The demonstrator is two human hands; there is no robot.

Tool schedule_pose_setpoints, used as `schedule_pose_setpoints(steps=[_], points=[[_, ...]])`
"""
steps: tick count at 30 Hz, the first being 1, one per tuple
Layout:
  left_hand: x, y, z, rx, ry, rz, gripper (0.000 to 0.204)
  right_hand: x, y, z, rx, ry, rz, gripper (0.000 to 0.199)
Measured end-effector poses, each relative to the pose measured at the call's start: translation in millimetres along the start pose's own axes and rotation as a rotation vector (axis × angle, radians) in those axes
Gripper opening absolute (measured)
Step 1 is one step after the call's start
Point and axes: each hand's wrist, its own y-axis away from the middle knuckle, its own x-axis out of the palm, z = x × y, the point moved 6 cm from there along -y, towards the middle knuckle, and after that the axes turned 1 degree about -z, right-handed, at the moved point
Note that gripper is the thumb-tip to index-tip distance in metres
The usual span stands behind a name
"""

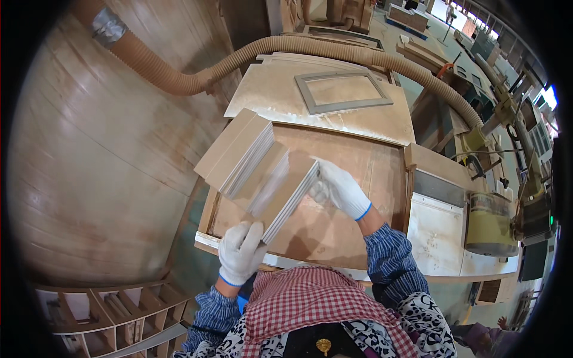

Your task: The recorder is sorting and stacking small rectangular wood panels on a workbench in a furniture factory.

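A short stack of narrow brown boards with white edges (290,197) is tilted between my two white-gloved hands. My left hand (242,250) grips its near end, thumb and fingers closed around it. At the far end, my right hand (341,188) holds the same stack, some of its fingers hidden behind it. Just left of it, more boards of the same kind sit in a lower, slightly blurred pile (262,173). Beyond that rises a taller pile (236,149). Both stand on the left side of a wooden-framed work table (364,161).
A light panel (256,89) with a grey rectangular frame (349,107) on it lies behind the table. A ribbed brown hose (286,45) arches over the back. To the right stands a machine with a yellow-green housing (490,224). A wooden shelf unit (113,310) sits at lower left.
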Motion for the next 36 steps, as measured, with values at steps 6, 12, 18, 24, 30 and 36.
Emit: schedule_pose_setpoints(steps=[6, 12, 18, 24, 30, 36], points=[[13.9, -2.7, 37.1, 0.136, -0.157, -0.014, 0.045, 11.7, -53.7, 2.8, -0.041, 0.332, -0.256, 0.039], [30.7, 15.5, 63.5, -0.006, -0.250, -0.181, 0.055, 13.2, -85.5, -1.0, -0.159, 0.359, -0.304, 0.034], [36.7, 25.2, 66.7, -0.070, -0.204, -0.206, 0.061, 15.0, -94.7, 1.9, -0.144, 0.444, -0.278, 0.035], [34.9, 31.1, 58.3, -0.173, -0.085, -0.170, 0.058, 17.0, -97.9, 8.5, -0.189, 0.562, -0.260, 0.037], [39.0, 43.6, 78.1, -0.584, 0.172, -0.222, 0.046, 15.0, -109.3, 3.8, -0.192, 0.525, -0.271, 0.036], [43.6, 41.1, 86.3, -0.722, 0.264, -0.242, 0.038, 17.4, -106.4, 3.3, -0.178, 0.469, -0.223, 0.038]])
